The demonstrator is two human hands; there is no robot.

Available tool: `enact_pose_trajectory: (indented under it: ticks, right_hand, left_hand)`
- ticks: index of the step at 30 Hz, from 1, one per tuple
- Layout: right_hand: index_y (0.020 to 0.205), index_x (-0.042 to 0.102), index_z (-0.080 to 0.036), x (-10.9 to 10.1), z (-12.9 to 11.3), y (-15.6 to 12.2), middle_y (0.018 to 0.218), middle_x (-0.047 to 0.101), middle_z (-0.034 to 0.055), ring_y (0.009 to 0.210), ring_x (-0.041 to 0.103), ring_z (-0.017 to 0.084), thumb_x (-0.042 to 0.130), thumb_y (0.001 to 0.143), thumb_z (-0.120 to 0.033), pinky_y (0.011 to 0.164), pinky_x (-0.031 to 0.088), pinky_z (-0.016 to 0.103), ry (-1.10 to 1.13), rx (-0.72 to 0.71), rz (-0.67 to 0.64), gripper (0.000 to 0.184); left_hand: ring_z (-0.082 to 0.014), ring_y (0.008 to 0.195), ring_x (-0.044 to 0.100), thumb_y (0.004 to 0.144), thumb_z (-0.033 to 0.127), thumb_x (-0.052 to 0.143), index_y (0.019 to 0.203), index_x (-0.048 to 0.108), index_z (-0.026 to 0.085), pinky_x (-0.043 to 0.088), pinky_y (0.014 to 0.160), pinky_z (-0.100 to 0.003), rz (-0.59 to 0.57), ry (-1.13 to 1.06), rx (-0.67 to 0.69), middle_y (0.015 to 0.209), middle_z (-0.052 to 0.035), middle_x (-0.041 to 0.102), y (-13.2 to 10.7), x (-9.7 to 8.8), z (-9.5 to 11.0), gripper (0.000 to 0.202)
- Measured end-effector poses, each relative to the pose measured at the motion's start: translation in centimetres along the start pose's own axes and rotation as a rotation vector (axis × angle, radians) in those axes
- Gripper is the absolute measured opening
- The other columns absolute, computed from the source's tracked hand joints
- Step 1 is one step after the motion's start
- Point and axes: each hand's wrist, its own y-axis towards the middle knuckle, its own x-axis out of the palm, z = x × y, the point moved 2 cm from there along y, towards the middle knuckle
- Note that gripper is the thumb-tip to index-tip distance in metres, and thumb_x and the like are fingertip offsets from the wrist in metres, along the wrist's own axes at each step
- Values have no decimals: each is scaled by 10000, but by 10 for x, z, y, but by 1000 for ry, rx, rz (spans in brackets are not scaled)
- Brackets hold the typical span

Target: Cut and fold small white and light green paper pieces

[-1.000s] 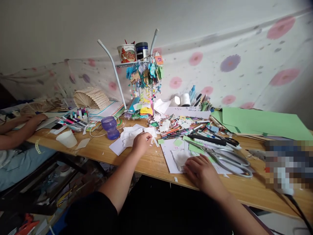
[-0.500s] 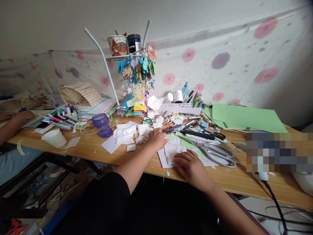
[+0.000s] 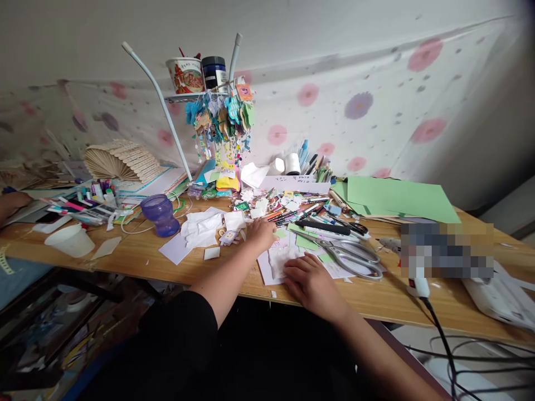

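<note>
My left hand (image 3: 261, 233) rests palm down on the wooden table (image 3: 376, 301), fingers curled over small paper scraps beside a pile of white cut paper (image 3: 203, 226). My right hand (image 3: 308, 281) lies flat with fingers spread on a white sheet (image 3: 279, 262) near the table's front edge. Large silver scissors (image 3: 349, 256) lie just right of that sheet. Small green paper pieces (image 3: 306, 242) sit between the sheet and a heap of pens (image 3: 309, 214).
A purple cup (image 3: 159, 214) and a white cup (image 3: 70, 240) stand to the left. A lamp stand hung with paper ornaments (image 3: 220, 120) rises at the back. Green sheets (image 3: 397, 199) lie at the right, a glue gun with cable (image 3: 420, 287) beyond. Another person's hand (image 3: 10, 201) shows at the far left.
My left hand has moved right from the white paper pile to the spot beside the white sheet. The view has swung right. My right hand stays on the sheet.
</note>
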Motion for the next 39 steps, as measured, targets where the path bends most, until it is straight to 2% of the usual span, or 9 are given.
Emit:
enact_pose_trajectory:
  ticks: [6,10,15,17,20,23,28,33,39]
  right_hand:
    - [880,649,-225,1,2,0,928,681,71,849,589,222,514,838,-226,863,403,433,13,-7,15,141]
    - [881,646,-222,0,2,1,935,678,67,862,584,221,514,840,-230,884,394,441,14,9,-2,138]
    - [905,654,-232,2,0,-3,960,686,76,878,599,237,531,832,-243,901,392,474,49,1,7,143]
    - [959,653,-234,0,11,-2,1018,678,88,930,605,243,511,846,-258,902,410,464,69,44,83,183]
    - [986,660,-219,-7,45,13,1036,669,94,964,609,232,415,888,-254,814,482,377,-6,236,169,266]
    - [967,689,-196,-14,86,51,932,691,96,853,631,238,415,883,-221,729,491,353,-88,298,59,287]
    - [939,698,-183,-3,132,114,939,683,74,870,627,229,530,856,-201,751,495,349,-138,232,-319,188]
    - [1130,557,-199,15,144,133,1180,570,72,960,591,185,511,898,-308,812,509,389,-171,192,-583,261]
    - [1143,553,-179,0,142,143,1173,573,72,968,592,204,528,888,-307,809,509,403,-215,254,-613,287]
  left_hand:
    - [-250,1011,536,670,302,703,941,630,227,373,867,-348,-17,-55,2,1037,-78,635,4,-3,-10,291]
    - [-252,954,563,636,291,724,830,649,206,385,832,-337,-37,-102,-14,956,-83,655,12,-2,-18,224]
    - [-202,831,571,589,217,740,764,644,220,399,748,-293,-4,-218,-31,857,-30,647,19,1,-30,199]
    - [-177,774,563,598,163,712,764,640,217,396,707,-272,24,-288,-40,811,-11,635,19,2,-33,189]
    - [-144,647,529,638,146,648,715,624,199,377,608,-247,53,-421,-57,674,15,594,15,0,-34,96]
    - [-122,582,485,689,226,593,685,588,183,351,544,-229,79,-566,-60,605,34,531,9,-4,-35,43]
    - [-98,537,450,684,306,580,660,554,163,349,523,-214,-9,-766,23,562,49,481,-9,-12,-40,147]
    - [-93,540,436,661,322,620,649,578,150,321,520,-214,-126,-848,155,578,38,491,-20,-8,-45,178]
    - [-107,536,484,706,366,580,662,602,151,355,526,-218,-176,-778,164,581,12,568,-20,-3,-43,221]
